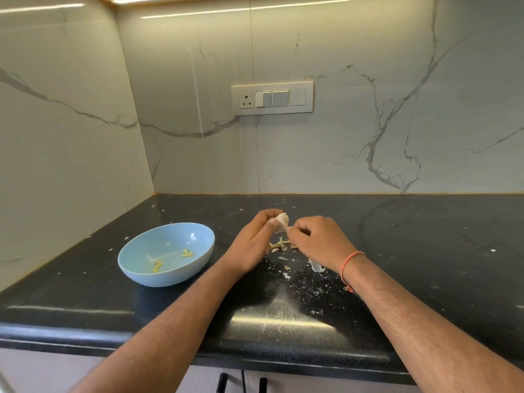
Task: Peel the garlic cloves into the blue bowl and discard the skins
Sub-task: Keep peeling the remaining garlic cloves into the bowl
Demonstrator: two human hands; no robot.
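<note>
Counter (113,313): skins (285,258) scattered, too many to count. One bowl (167,275), left of hands, holding perhaps two peeled bits. Left hand (249,245) grips one garlic (282,221); right hand (317,239) pinches its skin, touching.

Black speckled countertop (425,251), white marble-veined backsplash (368,137), switch panel with socket (272,98), dark cabinet handles (241,384) below
</note>
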